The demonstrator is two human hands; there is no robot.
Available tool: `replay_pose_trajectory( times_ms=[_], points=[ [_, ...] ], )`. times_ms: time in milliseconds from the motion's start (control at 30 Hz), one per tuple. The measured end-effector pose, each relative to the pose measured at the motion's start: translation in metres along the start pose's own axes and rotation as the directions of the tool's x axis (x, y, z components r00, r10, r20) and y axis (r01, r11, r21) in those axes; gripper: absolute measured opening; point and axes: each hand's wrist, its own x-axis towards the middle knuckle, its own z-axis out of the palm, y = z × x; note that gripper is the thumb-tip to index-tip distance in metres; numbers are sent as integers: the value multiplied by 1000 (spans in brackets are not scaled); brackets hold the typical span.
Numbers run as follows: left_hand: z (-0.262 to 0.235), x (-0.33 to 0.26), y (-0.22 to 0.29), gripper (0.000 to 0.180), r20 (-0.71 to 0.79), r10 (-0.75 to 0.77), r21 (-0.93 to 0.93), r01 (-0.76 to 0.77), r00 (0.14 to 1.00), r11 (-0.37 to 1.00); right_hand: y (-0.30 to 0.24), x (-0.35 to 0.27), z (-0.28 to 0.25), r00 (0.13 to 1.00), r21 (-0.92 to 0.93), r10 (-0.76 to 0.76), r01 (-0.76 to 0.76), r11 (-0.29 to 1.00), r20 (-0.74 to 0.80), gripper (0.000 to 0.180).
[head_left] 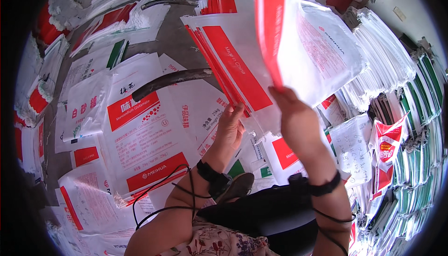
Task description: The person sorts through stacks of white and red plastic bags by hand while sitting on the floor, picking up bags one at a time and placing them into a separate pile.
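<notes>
"Stage of the work?"
"Midway, by all appearances: one red-striped sack (271,27) raised on edge above the red-and-white sack stack (233,65), several red-edged layers lying below. Exact count not readable."

"Grip at the left?"
"Left hand (231,128): thumb and forefinger pinched together on the near edge of the stack, other fingers loosely curled."

"And at the right?"
"Right hand (296,116): fingers closed on the near, lower end of the raised sack, just beside the stack; thumb not clearly shown. Sack upright and bent, partly blurred, upper end beyond the frame."

"Signs of work done?"
"Along the right, white folded sacks (382,46) and green-edged sacks (422,88), both in thick piles with layers close together. Probably finished portions, though not provable from one view."

"And of work left?"
"Layers of the pinched stack, to judge from their fanned, uneven edges. On the left, loose sacks (154,148) overlapping across the grey floor (175,37), with a dark curved bar (172,79) lying over some. Possibly unhandled, possibly set down after handling: cannot tell which."
</notes>
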Motion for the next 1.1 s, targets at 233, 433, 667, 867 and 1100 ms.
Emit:
replay_pose_trajectory(
  times_ms=[233, 433, 667, 867, 1100],
  points=[
    [-16, 4, -6, 44, -40, -9, 112, 13, 999, 994, -14, 6, 49, 971, 144, 149, -177, 974, 185, 28],
    [-13, 2, -4, 41, -42, -38, 121, 43, 998, 992, 37, 21, 57, 959, 235, 179, -230, 944, 220, 18],
    [-2, -7, 12, 36, -96, -8, 102, 18, 995, 995, 52, 41, -89, 951, -299, -44, -53, 953, -308, 23],
    [-11, 9, -7, 36, -103, -41, 180, 59, 994, 982, -9, -3, -17, 955, -481, -241, 296, 825, 174, 69],
    [-9, 13, -1, 44, -63, 3, 173, 8, 998, 985, 7, -49, 44, 970, -444, -178, 234, 865, 165, 48]
  ],
)
